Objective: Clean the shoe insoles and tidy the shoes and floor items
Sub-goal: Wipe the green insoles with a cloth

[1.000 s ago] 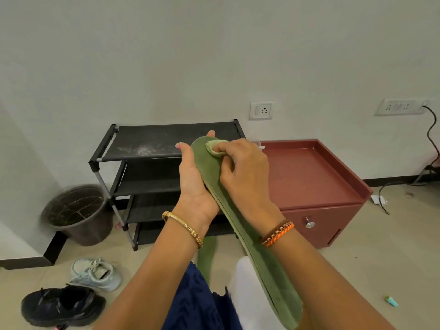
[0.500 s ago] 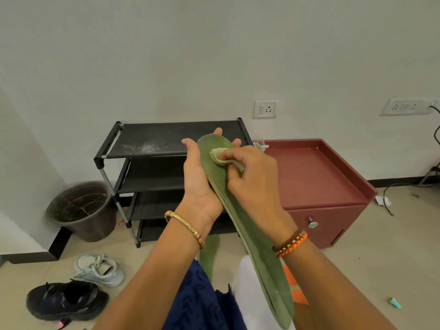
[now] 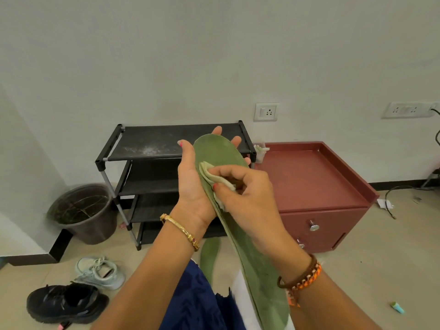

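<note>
Before shoe rack (image 3: 166, 144), wipe (image 3: 215, 177) grip (image 3: 247, 196) on insole (image 3: 250, 253)

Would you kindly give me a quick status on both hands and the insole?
Left hand holds green insole from behind. Right hand pinches folded cloth against its upper part. Nothing in the way.
</note>
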